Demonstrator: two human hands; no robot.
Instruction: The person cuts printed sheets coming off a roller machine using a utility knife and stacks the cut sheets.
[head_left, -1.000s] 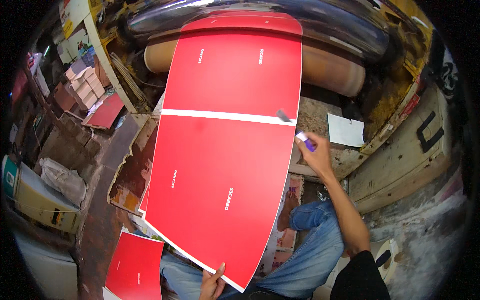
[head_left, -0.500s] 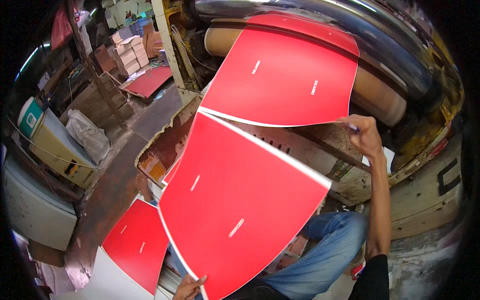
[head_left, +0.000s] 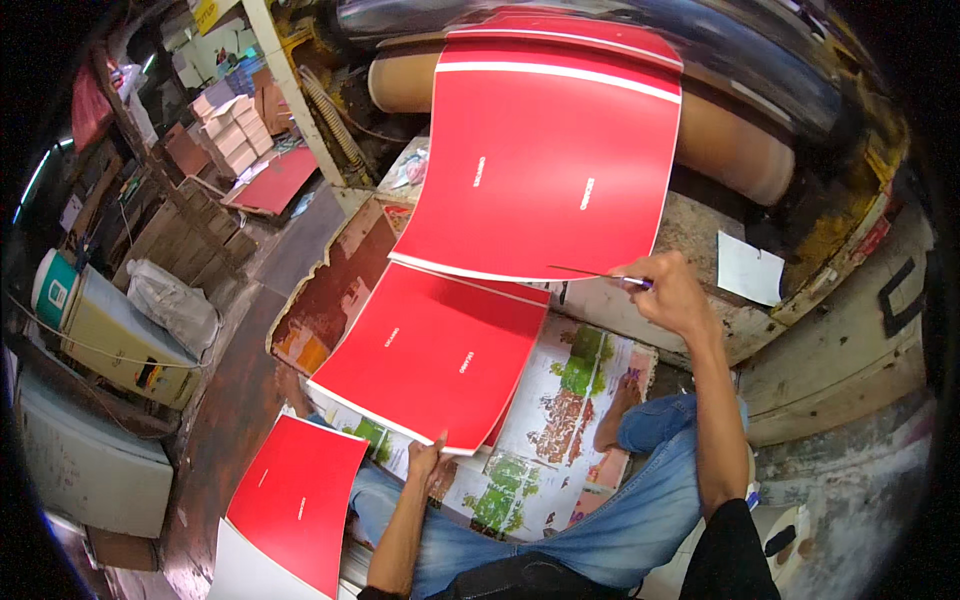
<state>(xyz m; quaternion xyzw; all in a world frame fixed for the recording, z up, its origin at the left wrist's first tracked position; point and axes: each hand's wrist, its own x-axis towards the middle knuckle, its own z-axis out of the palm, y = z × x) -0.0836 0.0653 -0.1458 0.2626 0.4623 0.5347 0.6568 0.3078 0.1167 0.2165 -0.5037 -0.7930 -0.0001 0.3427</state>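
Upper red sheet: glossy, white-banded across its far part, hung in a curve in front of the brown roll; far end up against the dark shiny roller, near white edge free and just above the rear of the lower red sheet.

Lower red sheet: white-edged, slanted slightly, near edge toward the lap; another red layer partly visible below its near right corner. Underneath, to the right: printed sheet with green tree motifs.

Right hand: closed round the purple handle of a thin-bladed knife; blade pointed leftward, lying along the near edge of the upper red sheet. Contact between blade and sheet: cannot tell from this angle.

Left hand: pinched shut on the near white edge of the lower red sheet, thumb on top, well apart from the blade.

Nearby: red sheet pile at lower left; white paper on the ledge at right.

Handling notes, by judgement: blade best kept shallow and in line with the white edge, clear of the red face. Wrist steady, strokes smooth rather than jabbing. Lower red sheet better supported level, without sharp bending at the pinch. Left fingers always well back from the blade's path.
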